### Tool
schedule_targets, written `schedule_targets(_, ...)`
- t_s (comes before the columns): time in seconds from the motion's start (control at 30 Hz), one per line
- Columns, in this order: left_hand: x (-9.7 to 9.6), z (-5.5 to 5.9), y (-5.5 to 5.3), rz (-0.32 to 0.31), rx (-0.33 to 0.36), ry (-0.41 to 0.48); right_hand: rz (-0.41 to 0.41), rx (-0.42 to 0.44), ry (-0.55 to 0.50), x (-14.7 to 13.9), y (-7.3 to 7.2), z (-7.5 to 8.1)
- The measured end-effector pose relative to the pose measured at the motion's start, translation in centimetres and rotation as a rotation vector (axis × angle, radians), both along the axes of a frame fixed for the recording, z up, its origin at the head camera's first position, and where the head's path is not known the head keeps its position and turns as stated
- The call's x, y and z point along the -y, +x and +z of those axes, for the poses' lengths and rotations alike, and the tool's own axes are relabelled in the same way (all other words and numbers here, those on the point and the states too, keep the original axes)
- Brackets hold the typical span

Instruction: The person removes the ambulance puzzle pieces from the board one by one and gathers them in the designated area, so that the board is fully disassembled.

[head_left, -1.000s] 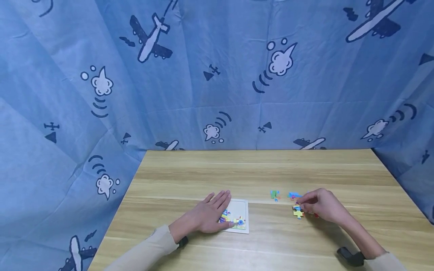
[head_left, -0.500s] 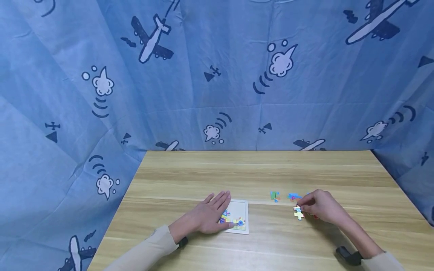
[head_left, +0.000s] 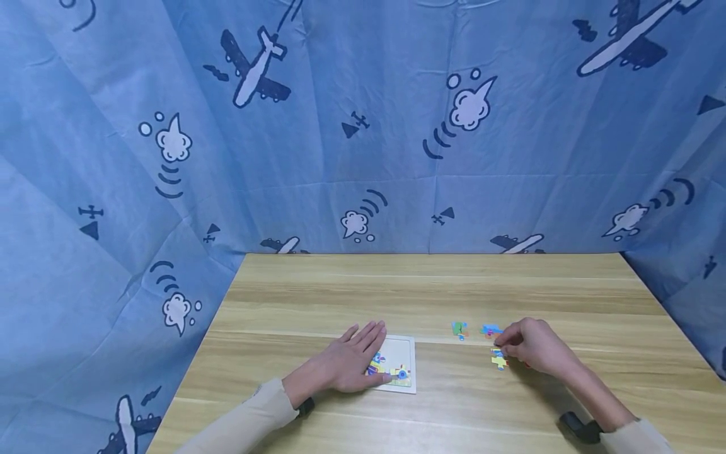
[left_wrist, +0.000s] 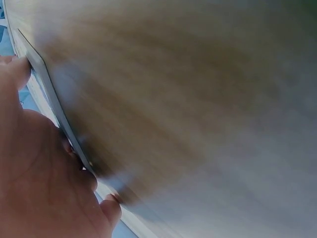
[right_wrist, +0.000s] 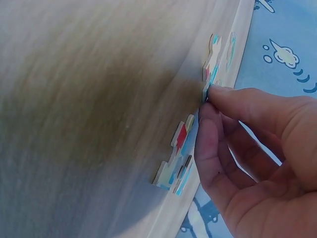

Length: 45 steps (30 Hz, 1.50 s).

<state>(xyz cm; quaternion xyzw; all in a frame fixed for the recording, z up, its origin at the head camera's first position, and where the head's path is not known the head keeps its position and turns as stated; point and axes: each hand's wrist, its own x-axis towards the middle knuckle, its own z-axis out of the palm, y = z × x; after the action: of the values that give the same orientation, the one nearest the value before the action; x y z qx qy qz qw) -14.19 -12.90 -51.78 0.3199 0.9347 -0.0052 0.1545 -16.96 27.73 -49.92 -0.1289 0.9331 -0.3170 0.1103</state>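
My left hand [head_left: 348, 359] lies spread over the left part of a white puzzle tray [head_left: 399, 343], its thumb across the lower edge. Colourful fitted pieces [head_left: 401, 373] show along the tray's bottom; the palm hides the rest. To the right, thumb and forefinger of my right hand [head_left: 537, 345] pinch the edge of a mostly yellow jigsaw piece [head_left: 499, 362], close over the table. From the right wrist view, the fingertips meet at the near end of this jigsaw piece [right_wrist: 212, 64].
Beyond the right hand's fingers lie a green jigsaw piece [head_left: 459, 328] and a blue one [head_left: 490, 329]. More loose pieces [right_wrist: 173, 166] lie under the right hand. A blue curtain with airplanes [head_left: 363, 126] hangs behind the wooden table [head_left: 317, 290].
The right hand has shifted very slightly left, and the yellow piece at its fingertips has changed its tilt a little. The left hand has stayed on the tray.
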Motion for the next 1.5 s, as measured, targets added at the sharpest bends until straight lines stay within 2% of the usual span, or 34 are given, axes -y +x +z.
schedule_targets(0.27,-0.3,0.2,-0.1,-0.002,0.007,-0.004,-0.007,-0.011,0.004,0.0,0.1,0.3)
schedule_targets(0.43,-0.6,0.3,-0.2,0.001,0.013,0.003,-0.006,-0.047,-0.032,0.7,-0.1,1.1)
schedule_targets(0.6,-0.8,0.3,-0.4,0.013,0.037,0.016,0.029,-0.094,-0.087,2.7,-0.4,2.4)
schedule_targets(0.77,-1.1,0.4,-0.5,0.028,0.065,0.028,0.076,-0.091,-0.148,5.9,-0.8,3.1)
schedule_targets(0.97,-1.1,0.9,-0.6,0.029,0.076,0.047,0.197,-0.126,-0.178,9.9,-1.2,2.7)
schedule_targets(1.2,0.1,1.1,-1.0,0.057,0.05,0.085,0.33,-0.091,-0.189,14.4,-0.6,1.6)
schedule_targets(1.5,1.7,1.0,-0.9,0.034,0.002,0.055,0.41,-0.068,-0.145,17.8,0.3,0.6)
